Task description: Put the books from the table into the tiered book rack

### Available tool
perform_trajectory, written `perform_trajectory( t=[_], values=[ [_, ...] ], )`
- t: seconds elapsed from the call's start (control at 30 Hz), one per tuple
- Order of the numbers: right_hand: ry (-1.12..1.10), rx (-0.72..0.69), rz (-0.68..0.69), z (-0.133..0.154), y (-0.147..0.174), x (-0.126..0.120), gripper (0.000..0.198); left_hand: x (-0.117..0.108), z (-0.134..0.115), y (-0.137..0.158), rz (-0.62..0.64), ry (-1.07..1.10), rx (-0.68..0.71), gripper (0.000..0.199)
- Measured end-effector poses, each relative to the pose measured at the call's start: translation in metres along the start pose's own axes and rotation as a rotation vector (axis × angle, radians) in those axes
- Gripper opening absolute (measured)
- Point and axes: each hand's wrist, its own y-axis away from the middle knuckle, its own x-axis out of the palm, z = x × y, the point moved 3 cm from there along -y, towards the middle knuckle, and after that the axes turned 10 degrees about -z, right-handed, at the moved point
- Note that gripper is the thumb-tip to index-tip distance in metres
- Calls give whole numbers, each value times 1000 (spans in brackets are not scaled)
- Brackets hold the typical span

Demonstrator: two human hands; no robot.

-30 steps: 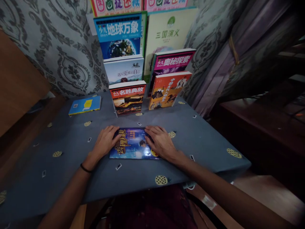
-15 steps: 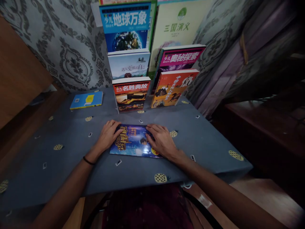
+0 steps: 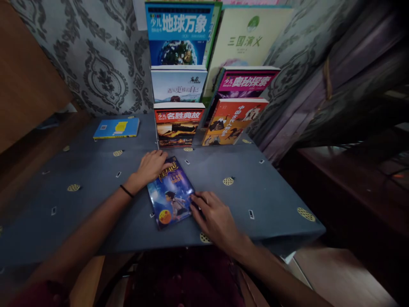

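Observation:
A blue-purple paperback book (image 3: 172, 192) with gold title lettering and a cartoon figure lies on the cloth-covered table, turned slightly askew. My left hand (image 3: 152, 167) grips its upper left part, thumb across the cover near the title. At the book's lower right edge, my right hand (image 3: 214, 217) holds on with bent fingers. Beyond the left hand stands a book with a Great Wall cover (image 3: 179, 128), and to its right an orange book (image 3: 234, 121).
Behind these stand a light blue book (image 3: 179, 85), a blue Earth book (image 3: 180, 34), a purple-topped book (image 3: 246, 81) and a pale green book (image 3: 249, 38). A blue and yellow book (image 3: 116, 128) lies flat at the back left. Patterned curtains (image 3: 105, 72) hang behind the table (image 3: 105, 183).
The purple-blue book has turned from sideways to nearly upright toward me. My right hand has moved down with its edge; my left hand has shifted slightly up and right.

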Motion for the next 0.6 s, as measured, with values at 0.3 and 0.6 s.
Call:
perform_trajectory(
  t=[0.3,0.6],
  values=[
    [-168,-67,38,18,-3,-4,20,14,0,1,-88,158,12,38],
    [-310,-154,-9,-4,-30,13,28,20,1,4,-137,233,-27,39]
  ],
)
